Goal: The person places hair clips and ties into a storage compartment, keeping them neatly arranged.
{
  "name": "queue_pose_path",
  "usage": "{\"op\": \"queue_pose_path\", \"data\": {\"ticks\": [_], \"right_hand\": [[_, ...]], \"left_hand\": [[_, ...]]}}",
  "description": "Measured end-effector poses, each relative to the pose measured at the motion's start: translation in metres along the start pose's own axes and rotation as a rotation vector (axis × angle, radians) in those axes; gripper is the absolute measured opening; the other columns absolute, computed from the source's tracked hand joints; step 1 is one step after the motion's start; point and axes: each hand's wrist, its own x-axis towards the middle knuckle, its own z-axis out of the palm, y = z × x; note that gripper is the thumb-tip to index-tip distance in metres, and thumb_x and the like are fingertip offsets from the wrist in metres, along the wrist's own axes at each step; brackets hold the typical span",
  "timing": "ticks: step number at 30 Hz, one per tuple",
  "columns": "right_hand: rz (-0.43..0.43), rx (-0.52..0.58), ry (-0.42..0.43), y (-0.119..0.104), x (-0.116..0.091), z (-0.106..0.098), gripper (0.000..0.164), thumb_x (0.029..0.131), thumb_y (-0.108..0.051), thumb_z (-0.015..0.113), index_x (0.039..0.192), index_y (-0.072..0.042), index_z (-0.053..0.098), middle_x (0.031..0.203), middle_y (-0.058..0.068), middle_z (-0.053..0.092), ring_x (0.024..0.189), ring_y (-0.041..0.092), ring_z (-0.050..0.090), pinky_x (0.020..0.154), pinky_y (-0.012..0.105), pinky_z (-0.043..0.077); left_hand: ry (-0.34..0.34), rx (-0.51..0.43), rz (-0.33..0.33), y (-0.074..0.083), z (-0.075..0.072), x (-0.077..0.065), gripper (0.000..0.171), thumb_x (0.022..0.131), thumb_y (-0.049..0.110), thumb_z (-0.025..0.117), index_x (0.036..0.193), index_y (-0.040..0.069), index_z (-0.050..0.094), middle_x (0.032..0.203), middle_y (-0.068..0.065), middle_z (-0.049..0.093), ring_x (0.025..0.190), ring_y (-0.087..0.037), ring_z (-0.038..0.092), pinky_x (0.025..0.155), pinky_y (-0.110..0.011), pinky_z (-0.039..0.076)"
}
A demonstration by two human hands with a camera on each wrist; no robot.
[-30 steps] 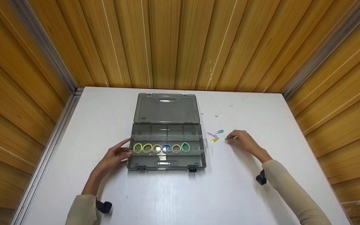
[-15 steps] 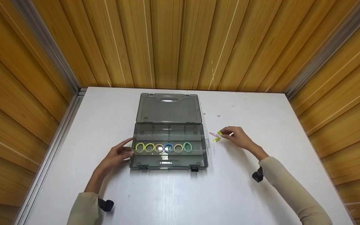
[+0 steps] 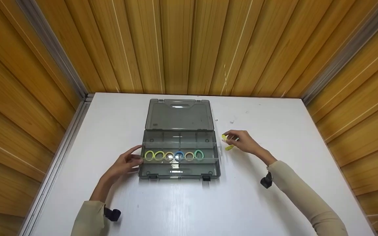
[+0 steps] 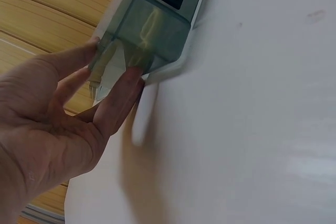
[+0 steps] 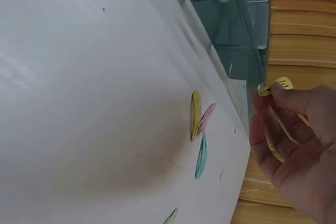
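Note:
My right hand [image 3: 241, 141] pinches a yellow snap hair clip [image 5: 282, 83] between thumb and finger, just right of the box and above the table. Below it lie a second yellow hair clip [image 5: 196, 115], a pink hair clip [image 5: 208, 115] and a teal hair clip [image 5: 201, 157]; the hand mostly covers the last two in the head view. My left hand [image 3: 120, 166] touches the left side of a grey see-through compartment box [image 3: 179, 171], its fingers fairly straight. A row of coloured hair ties, with a blue hair tie [image 3: 179, 155] among them, stands in the middle compartment.
The box's lid [image 3: 179, 115] lies folded back toward the wooden wall [image 3: 176, 49]. A pale green hair clip [image 5: 171, 216] shows at the bottom of the right wrist view. Two black latches line the box's front edge. Small bits lie on the white table [image 3: 176, 209].
My right hand has come left toward the box, now with a yellow hair clip lifted in its fingers, passing over the loose clips. The left hand stays at the box's side.

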Motion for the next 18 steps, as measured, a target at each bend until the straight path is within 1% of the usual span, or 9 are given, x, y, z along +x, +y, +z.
{"op": "queue_pose_path", "data": {"ticks": [4, 6, 10, 12, 15, 18], "right_hand": [[-0.017, 0.038, -0.019, -0.007, 0.011, 0.003, 0.027, 0.096, 0.000, 0.067, 0.123, 0.007, 0.067, 0.097, 0.023, 0.073, 0.082, 0.036, 0.072, 0.066, 0.022, 0.056], [-0.023, 0.057, -0.027, -0.011, 0.017, 0.005, 0.028, 0.096, 0.000, 0.067, 0.124, 0.007, 0.067, 0.096, 0.024, 0.073, 0.081, 0.038, 0.072, 0.063, 0.018, 0.054], [-0.019, 0.082, -0.044, -0.020, 0.029, 0.009, 0.029, 0.097, 0.000, 0.065, 0.126, 0.006, 0.066, 0.099, 0.024, 0.073, 0.084, 0.044, 0.071, 0.064, 0.014, 0.051], [-0.020, 0.090, -0.050, -0.025, 0.033, 0.011, 0.029, 0.098, -0.001, 0.065, 0.126, 0.006, 0.066, 0.100, 0.025, 0.073, 0.085, 0.045, 0.071, 0.065, 0.014, 0.052], [-0.022, 0.088, -0.060, -0.032, 0.040, 0.016, 0.028, 0.098, -0.001, 0.065, 0.125, 0.006, 0.067, 0.103, 0.025, 0.073, 0.088, 0.041, 0.071, 0.068, 0.017, 0.054], [-0.038, 0.073, -0.059, -0.039, 0.048, 0.021, 0.028, 0.097, -0.001, 0.066, 0.124, 0.006, 0.068, 0.107, 0.024, 0.073, 0.092, 0.038, 0.072, 0.072, 0.022, 0.057]], "left_hand": [[-0.029, 0.005, 0.001, 0.000, -0.001, -0.001, 0.073, 0.101, 0.021, 0.065, 0.163, 0.014, 0.026, 0.140, -0.031, 0.051, 0.122, -0.032, 0.062, 0.105, -0.051, 0.053], [-0.036, 0.006, 0.004, 0.000, -0.001, -0.001, 0.074, 0.101, 0.021, 0.066, 0.163, 0.014, 0.026, 0.140, -0.030, 0.051, 0.122, -0.032, 0.062, 0.105, -0.052, 0.053], [-0.044, 0.008, 0.028, 0.002, 0.000, 0.000, 0.075, 0.101, 0.019, 0.066, 0.163, 0.012, 0.025, 0.139, -0.032, 0.050, 0.119, -0.031, 0.062, 0.104, -0.053, 0.053], [-0.039, -0.004, 0.029, 0.002, 0.001, 0.000, 0.075, 0.100, 0.017, 0.067, 0.162, 0.012, 0.026, 0.138, -0.033, 0.050, 0.118, -0.030, 0.063, 0.104, -0.054, 0.053], [-0.033, -0.017, 0.020, 0.003, 0.003, -0.001, 0.075, 0.099, 0.014, 0.068, 0.162, 0.011, 0.028, 0.137, -0.034, 0.049, 0.116, -0.031, 0.064, 0.102, -0.055, 0.054], [-0.029, -0.030, 0.011, 0.004, 0.004, -0.002, 0.075, 0.098, 0.011, 0.068, 0.162, 0.011, 0.028, 0.138, -0.035, 0.049, 0.116, -0.032, 0.064, 0.101, -0.055, 0.055]]}}
